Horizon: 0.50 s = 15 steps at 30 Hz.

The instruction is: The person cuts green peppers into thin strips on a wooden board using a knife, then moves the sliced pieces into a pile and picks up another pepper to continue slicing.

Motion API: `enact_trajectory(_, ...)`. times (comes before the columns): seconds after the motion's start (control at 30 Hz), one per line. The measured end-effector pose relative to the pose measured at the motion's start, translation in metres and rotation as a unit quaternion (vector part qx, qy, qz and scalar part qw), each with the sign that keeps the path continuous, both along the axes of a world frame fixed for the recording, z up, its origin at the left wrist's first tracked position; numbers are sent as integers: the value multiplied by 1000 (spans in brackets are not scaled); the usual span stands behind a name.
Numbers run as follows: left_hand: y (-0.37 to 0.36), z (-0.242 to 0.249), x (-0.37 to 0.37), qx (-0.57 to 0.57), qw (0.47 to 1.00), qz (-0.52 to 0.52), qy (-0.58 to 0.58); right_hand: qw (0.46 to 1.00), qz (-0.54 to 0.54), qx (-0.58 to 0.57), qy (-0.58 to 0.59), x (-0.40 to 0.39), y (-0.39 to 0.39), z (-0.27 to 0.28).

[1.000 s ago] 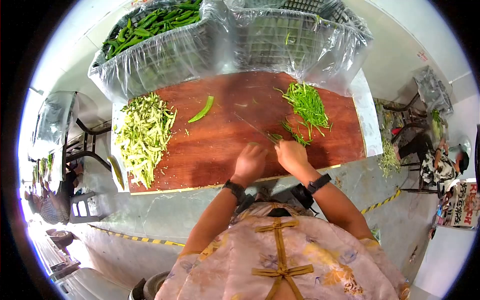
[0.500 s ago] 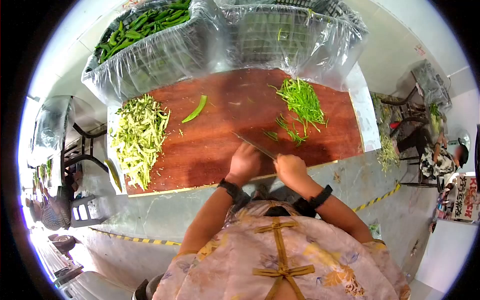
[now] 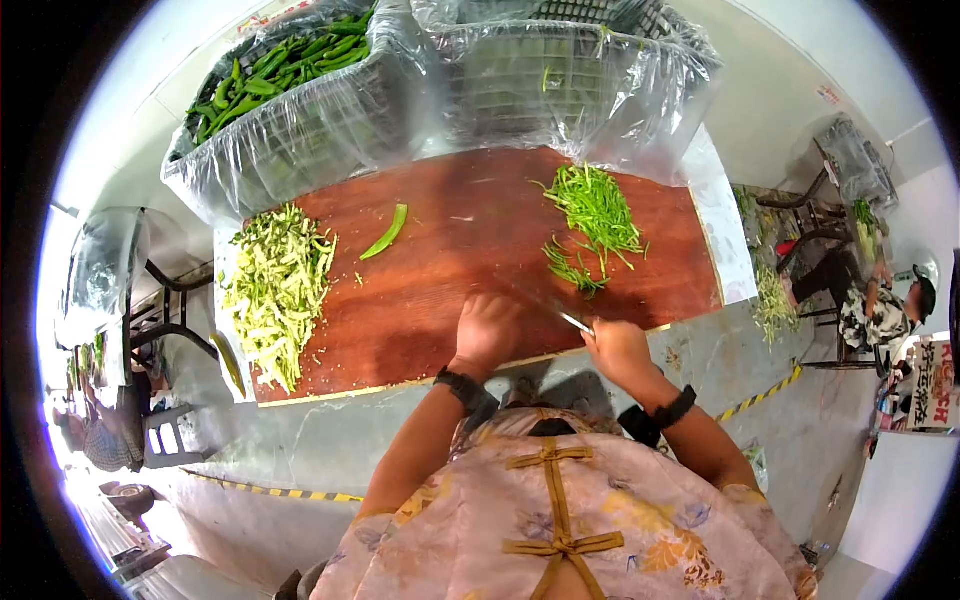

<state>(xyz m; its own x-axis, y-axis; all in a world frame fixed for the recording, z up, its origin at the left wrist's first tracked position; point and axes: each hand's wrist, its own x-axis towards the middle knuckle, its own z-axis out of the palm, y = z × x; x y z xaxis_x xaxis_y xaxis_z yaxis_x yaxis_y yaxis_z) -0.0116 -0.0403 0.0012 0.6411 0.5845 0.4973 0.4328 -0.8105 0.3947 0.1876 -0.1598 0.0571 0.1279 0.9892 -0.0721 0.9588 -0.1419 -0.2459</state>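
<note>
My right hand is closed round the handle of a knife near the board's front edge. The blade points up and left, blurred by motion. My left hand is low over the red-brown board, left of the blade. Its fingers are smeared, and I cannot see whether anything is under them. Beyond the knife lies a heap of thin green strips, with a smaller clump just in front of it. One long green pepper piece rests on the board at the back left.
Pale chopped pieces are heaped at the board's left end. Behind stand plastic-lined crates, the left one holding green peppers, the right one with its plastic over the rim. A seated person is at far right.
My right hand has moved right with the knife, away from my left hand. The loose green bits nearest the knife now lie closer to the small clump. My left hand has shifted only slightly.
</note>
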Motion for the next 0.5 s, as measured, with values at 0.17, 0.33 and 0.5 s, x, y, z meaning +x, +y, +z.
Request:
enact_trajectory(0.17, 0, -5, 1, 15, 1000, -4, -7, 997, -30, -63, 10, 10, -25, -12)
enact_trajectory(0.33, -3, 0, -1, -2, 1000, -6, 29, 993, -91, 64, -45, 37, 17, -23)
enact_trajectory(0.5, -2, -10, 5, -23, 1000, -17, -14, 996, -78, 46, 0, 6, 18, -1)
